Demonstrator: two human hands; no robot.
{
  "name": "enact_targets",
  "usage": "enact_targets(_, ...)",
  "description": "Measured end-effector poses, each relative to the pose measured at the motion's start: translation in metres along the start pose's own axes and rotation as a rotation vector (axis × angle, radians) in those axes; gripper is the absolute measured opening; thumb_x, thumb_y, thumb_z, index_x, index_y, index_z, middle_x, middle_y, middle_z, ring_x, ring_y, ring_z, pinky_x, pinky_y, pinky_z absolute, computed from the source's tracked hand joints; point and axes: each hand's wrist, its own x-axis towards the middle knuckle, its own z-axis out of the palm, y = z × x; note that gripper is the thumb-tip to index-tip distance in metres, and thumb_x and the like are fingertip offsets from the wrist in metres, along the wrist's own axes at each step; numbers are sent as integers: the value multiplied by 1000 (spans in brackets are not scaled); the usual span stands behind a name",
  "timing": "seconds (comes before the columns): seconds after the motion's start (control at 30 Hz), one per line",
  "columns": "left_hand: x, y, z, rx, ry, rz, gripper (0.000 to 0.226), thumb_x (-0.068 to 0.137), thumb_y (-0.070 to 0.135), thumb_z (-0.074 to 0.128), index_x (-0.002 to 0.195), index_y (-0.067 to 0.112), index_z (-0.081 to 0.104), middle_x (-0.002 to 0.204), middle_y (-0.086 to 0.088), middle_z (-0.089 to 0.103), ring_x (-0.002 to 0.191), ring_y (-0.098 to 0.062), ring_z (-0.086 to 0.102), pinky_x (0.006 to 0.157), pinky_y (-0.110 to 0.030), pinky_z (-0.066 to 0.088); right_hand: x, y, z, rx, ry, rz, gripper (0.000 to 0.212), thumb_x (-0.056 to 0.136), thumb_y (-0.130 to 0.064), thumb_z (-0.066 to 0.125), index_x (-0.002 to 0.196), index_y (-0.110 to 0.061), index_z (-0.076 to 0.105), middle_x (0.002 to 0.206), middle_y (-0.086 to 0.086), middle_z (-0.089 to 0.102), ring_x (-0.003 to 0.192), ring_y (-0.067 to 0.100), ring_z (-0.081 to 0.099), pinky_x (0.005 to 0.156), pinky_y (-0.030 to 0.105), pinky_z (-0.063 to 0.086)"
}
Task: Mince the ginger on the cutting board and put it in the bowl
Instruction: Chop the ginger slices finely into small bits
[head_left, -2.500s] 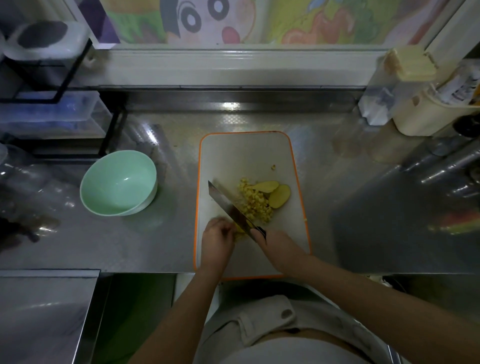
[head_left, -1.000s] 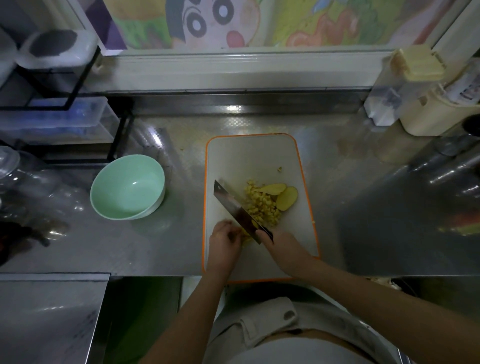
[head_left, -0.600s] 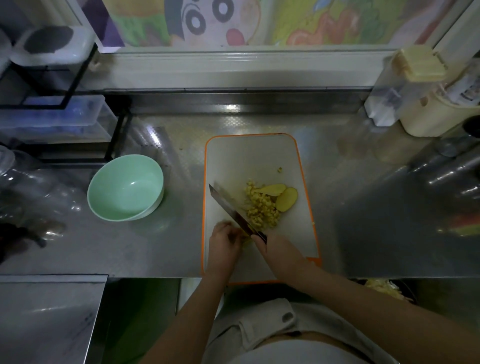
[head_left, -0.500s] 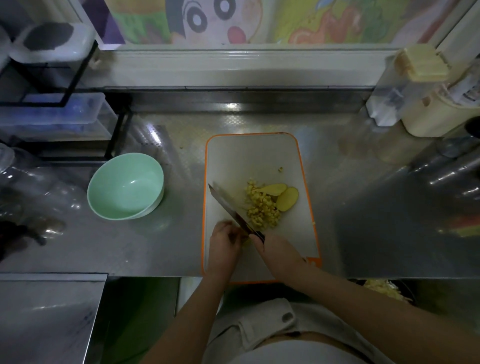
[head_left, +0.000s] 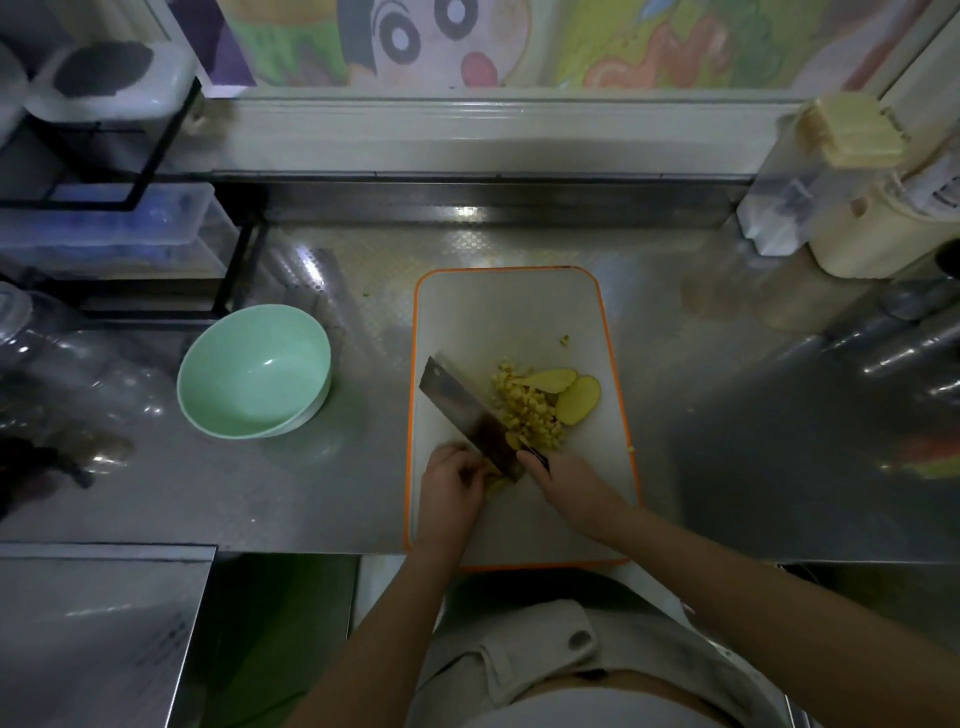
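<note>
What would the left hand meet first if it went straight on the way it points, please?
Most likely the knife blade, which slants across the board right in front of the left hand; the chopped ginger lies beyond. How high the blade sits is unclear.

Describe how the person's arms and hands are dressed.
The left hand and right hand wear no gloves, and both forearms are bare with no sleeves in view. No ring, watch or bracelet shows. At the torso is a light grey garment with a buttoned pocket flap.
</note>
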Motion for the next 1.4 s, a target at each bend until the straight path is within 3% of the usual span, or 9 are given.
enact_targets(0.1,-1,0,-2,12,-2,-3,9,77,-2,65,83,0,70,100,-14,62,97,-23,56,80,0,26,2,4,4,-33,36,-43,34,99,-37,38,74,-17,48,69,0,52,67,18,50,61,26,32)
enact_targets(0.3,-1,-2,0,1,-14,11,4,76,-1,66,76,2,65,96,-13,61,93,-24,55,77,-6,28,-5,2,-6,34,127,-51,40,98,-34,41,60,-24,35,54,-5,40,49,8,39,52,26,26)
enact_targets(0.43,-1,-3,-2,-15,-33,-3,3,79,1,65,82,3,66,103,-11,60,96,-17,51,79,-5,27,-12,-1,-7,55,132,-77,36,99,-33,41,63,-29,35,57,-10,40,50,4,39,49,18,33)
enact_targets(0.6,-1,-6,-5,-10,-50,-15,8,80,2,66,86,3,69,109,-11,61,101,-21,55,80,-1,26,-22,-6,-6,99,134,-137,34,99,-28,42,67,-37,34,62,-17,38,54,-4,38,54,8,36)
enact_targets(0.77,1,-7,-6,15,-80,-33,12,81,6,66,91,6,71,118,-10,60,105,-21,56,81,-5,28,-23,0,0,66,68,-95,35,98,-37,39,65,-26,41,58,-7,43,51,3,41,48,16,31)
enact_targets(0.97,1,-7,-5,20,-57,-50,4,80,2,65,82,3,69,115,-12,61,102,-23,58,77,-4,28,-24,3,5,80,40,-64,37,98,-36,39,63,-24,40,56,-4,42,50,8,41,50,23,29)
enact_targets(1.1,1,-5,-5,30,-51,-38,4,80,3,65,80,2,69,114,-12,61,102,-23,57,74,2,26,-28,1,5,32,32,-46,41,99,-36,38,60,-24,38,53,-6,39,46,4,38,44,18,27)
enact_targets(1.27,2,-5,-4,59,-64,-30,8,81,4,64,84,2,71,116,-12,61,104,-23,56,75,-3,25,-25,-3,9,-12,11,0,40,100,-37,35,62,-23,38,58,-4,42,50,5,39,51,24,31)
enact_targets(1.4,1,-3,-5,53,-58,-10,10,80,1,64,85,4,72,112,-12,62,101,-23,57,75,6,24,-20,-6,15,-102,0,14,39,100,-37,34,68,-17,45,67,4,49,66,23,52,59,31,33)
